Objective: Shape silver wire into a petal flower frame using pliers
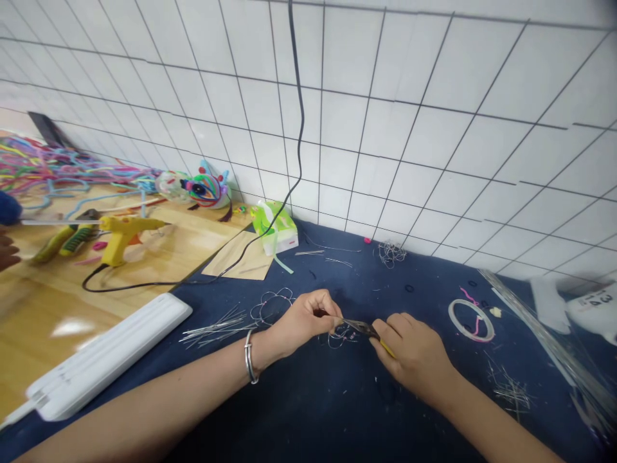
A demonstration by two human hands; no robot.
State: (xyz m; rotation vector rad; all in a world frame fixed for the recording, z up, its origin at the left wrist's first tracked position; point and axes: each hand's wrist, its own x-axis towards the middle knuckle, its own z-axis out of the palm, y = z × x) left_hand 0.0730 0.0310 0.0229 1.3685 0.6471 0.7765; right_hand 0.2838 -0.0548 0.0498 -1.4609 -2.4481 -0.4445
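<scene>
My left hand, with a silver bangle at the wrist, is closed in a pinch on a thin wire. The tips of the pliers meet the wire right beside those fingertips. Wrapped round the yellow handle of the pliers is my right hand. Just below the plier jaws lies a small tangle of bent wire, partly hidden by my left fingers. Left of my left hand are looped wire shapes and a bundle of straight cut wires on the dark blue cloth.
A white power strip and a yellow glue gun lie left, near green-handled pliers and another person's hand. A tissue pack stands by the wall. Right are a white ring, wire scraps and long wires.
</scene>
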